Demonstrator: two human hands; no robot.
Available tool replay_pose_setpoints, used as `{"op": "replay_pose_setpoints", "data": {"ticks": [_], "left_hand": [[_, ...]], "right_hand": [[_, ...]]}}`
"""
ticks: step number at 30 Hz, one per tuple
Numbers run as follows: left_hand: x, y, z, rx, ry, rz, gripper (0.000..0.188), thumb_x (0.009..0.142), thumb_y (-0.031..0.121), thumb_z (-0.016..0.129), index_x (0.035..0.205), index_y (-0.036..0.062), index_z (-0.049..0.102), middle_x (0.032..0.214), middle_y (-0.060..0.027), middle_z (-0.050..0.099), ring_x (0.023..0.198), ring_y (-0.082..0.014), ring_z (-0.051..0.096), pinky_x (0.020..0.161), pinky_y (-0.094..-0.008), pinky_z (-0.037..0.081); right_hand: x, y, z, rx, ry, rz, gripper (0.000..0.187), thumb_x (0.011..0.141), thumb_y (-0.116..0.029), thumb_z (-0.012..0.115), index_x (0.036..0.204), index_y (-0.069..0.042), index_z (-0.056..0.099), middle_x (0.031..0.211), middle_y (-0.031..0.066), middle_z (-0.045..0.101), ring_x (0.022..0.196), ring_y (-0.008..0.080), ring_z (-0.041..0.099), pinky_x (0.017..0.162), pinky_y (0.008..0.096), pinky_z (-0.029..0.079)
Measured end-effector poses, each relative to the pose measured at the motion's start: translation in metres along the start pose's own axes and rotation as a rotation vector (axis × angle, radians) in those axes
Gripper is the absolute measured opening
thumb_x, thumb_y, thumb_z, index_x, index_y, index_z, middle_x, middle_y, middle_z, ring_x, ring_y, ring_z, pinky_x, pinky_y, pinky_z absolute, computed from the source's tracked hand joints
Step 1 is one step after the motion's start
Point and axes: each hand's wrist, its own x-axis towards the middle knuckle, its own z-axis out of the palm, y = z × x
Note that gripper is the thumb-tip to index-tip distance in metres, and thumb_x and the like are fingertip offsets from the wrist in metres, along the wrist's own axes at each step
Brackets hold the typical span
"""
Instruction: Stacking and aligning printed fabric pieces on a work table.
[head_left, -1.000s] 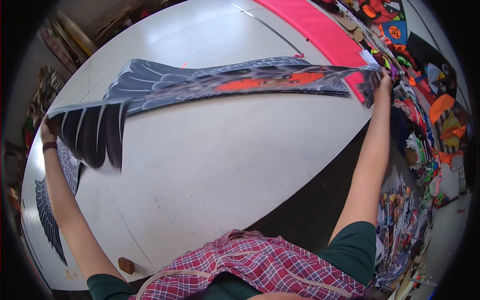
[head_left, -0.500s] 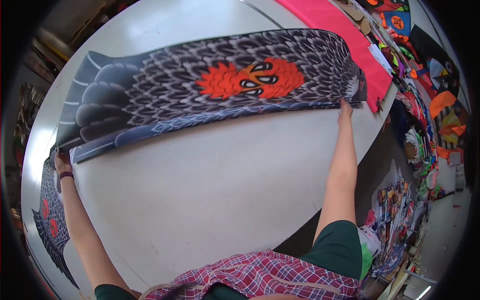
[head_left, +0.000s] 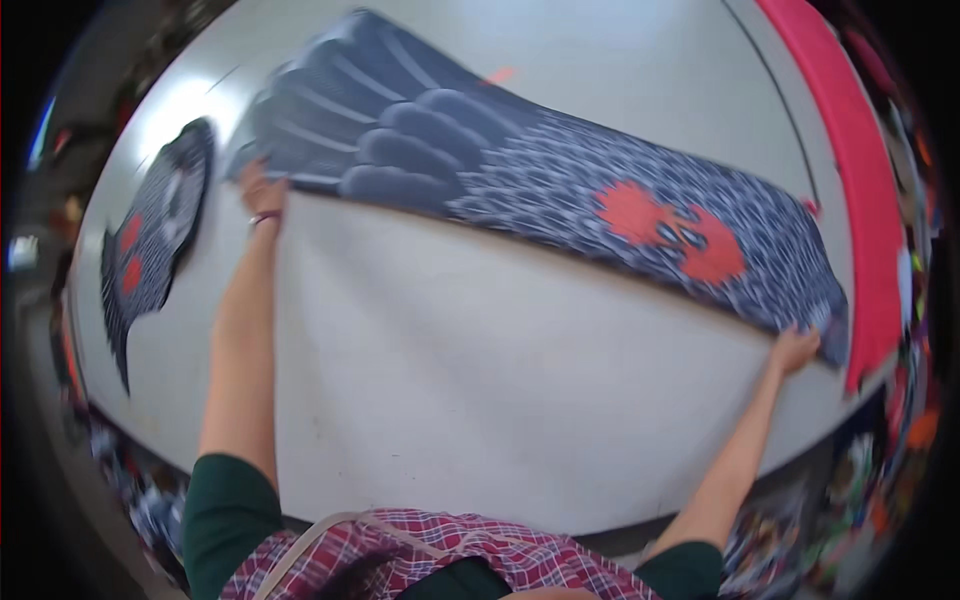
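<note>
My left hand [head_left: 262,190] and right hand [head_left: 795,350] each gripped an end of the feather-print cloth [head_left: 560,200], spread nearly flat across the table [head_left: 480,400] mid-frame, 2 edges unreleased.

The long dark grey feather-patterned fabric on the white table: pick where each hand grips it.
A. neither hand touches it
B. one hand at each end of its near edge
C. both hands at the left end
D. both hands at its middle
B: the left hand pinches the long dark grey feather-patterned fabric at its wing-tip end, and the right hand holds the opposite end, on the white table.
</note>
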Motion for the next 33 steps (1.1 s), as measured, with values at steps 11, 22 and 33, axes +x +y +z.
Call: {"op": "replay_pose_setpoints", "data": {"ticks": [11, 22, 33], "left_hand": [[-0.062, 0.051, -0.1, -0.028, -0.197, -0.085, 0.048, 0.092, 0.042, 0.059, 0.132, 0.0149, 0.056, 0.14, -0.0124, 0.051, 0.13, -0.0323, 0.046, 0.107, -0.0437, 0.036], [-0.27, -0.199, -0.289, 0.012, -0.381, -0.419, 0.047, 0.088, 0.033, 0.065, 0.127, 0.0072, 0.057, 0.135, -0.0163, 0.053, 0.126, -0.0321, 0.049, 0.106, -0.0415, 0.041], [-0.265, -0.328, -0.251, -0.049, -0.316, -0.37, 0.059, 0.086, 0.038, 0.066, 0.133, 0.0049, 0.051, 0.14, -0.0162, 0.049, 0.132, -0.031, 0.043, 0.11, -0.0408, 0.037]], "right_hand": [[-0.041, -0.074, -0.051, 0.162, -0.387, -0.081, 0.053, 0.097, -0.045, 0.047, 0.13, -0.003, 0.055, 0.124, 0.0208, 0.061, 0.109, 0.0407, 0.059, 0.09, 0.0456, 0.046], [-0.205, -0.1, -0.141, 0.507, -0.657, -0.092, 0.043, 0.096, -0.033, 0.054, 0.127, -0.003, 0.054, 0.126, 0.0182, 0.061, 0.108, 0.0349, 0.063, 0.091, 0.0427, 0.048], [-0.326, -0.175, -0.34, 0.797, -0.709, -0.265, 0.038, 0.092, -0.015, 0.06, 0.125, 0.002, 0.054, 0.118, 0.0189, 0.064, 0.098, 0.0307, 0.065, 0.084, 0.0387, 0.052]]}}
